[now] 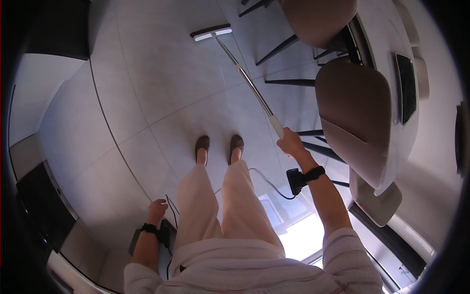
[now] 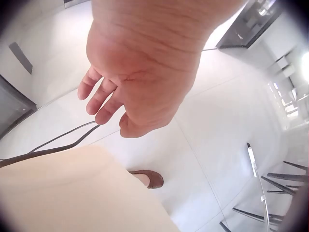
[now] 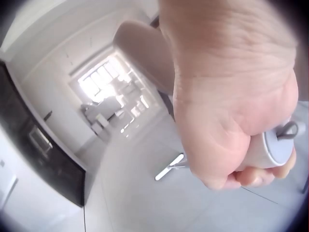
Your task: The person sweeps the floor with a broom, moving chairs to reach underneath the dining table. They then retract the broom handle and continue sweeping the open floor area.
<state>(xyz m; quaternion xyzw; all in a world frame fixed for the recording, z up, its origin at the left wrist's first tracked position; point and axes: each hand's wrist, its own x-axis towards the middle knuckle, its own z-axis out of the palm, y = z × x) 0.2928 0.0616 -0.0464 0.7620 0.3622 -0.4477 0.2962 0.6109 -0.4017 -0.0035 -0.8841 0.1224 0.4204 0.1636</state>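
Right hand (image 1: 293,143) grips the mop handle (image 1: 275,125); left hand (image 1: 157,210) hangs relaxed, empty. Best to press the mop head (image 1: 212,34) evenly.

The person wears a loose whitish top with faint stripes (image 1: 235,267) and short, wide sleeves (image 1: 345,255), pale cream wide-legged trousers (image 1: 198,201), 2 dark-brown slip-on shoes (image 1: 202,143) and 2 black wrist straps (image 1: 313,173) bearing black boxy devices (image 1: 295,181) with thin dark cables (image 2: 48,152).
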